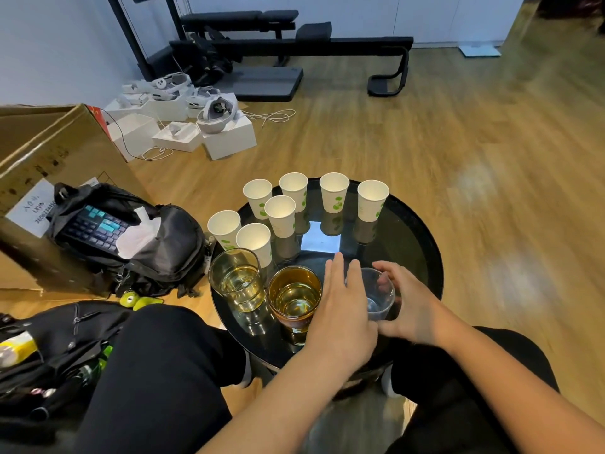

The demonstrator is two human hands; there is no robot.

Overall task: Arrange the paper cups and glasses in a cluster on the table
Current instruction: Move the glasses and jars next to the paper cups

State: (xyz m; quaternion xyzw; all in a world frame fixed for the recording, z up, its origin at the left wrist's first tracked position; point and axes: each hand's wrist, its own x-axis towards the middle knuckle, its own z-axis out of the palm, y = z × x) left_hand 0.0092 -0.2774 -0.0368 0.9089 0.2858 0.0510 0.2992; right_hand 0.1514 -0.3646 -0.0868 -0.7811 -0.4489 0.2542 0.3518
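Both hands close around a clear glass (376, 294) at the near right of the round black counter (422, 244).

The left hand (340, 299) lies against the glass's left side, fingers straight and together; the right hand (406, 303) curls its fingers round the right side, thumb near the rim. Just left stand an amber glass (294, 298) and a pale yellow-tinted glass (237, 278), side by side. Seven white paper cups (280, 215) with green prints stand upright behind them, four along the far edge.

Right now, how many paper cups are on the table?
7: four along the far rim, one just inside, two at left. None seems hidden.
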